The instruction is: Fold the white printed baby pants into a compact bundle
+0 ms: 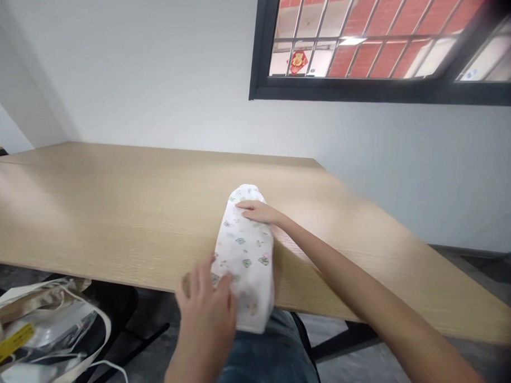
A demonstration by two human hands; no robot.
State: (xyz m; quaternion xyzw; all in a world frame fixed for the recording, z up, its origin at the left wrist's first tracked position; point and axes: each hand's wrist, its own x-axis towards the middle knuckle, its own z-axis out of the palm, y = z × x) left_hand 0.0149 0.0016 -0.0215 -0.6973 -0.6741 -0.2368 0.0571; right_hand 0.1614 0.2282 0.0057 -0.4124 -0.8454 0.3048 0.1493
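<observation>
A folded white cloth point(245, 245) with a small green leaf and pink print lies lengthwise on the table point(126, 213). Its rounded far end rests on the tabletop, while the near end hangs past the front edge above my lap. My right hand point(260, 211) lies flat on the upper part of the cloth with its fingers stretched out. At the cloth's lower left edge is my left hand point(207, 299), a little blurred, with fingers apart and the thumb over the cloth. The underside of the cloth is hidden.
To the lower left, a bag point(46, 333) with light straps and plastic-wrapped items sits on a dark chair point(117, 308). A white wall point(159, 72) and a barred window point(359, 42) stand behind the table. The table's right edge slants toward me.
</observation>
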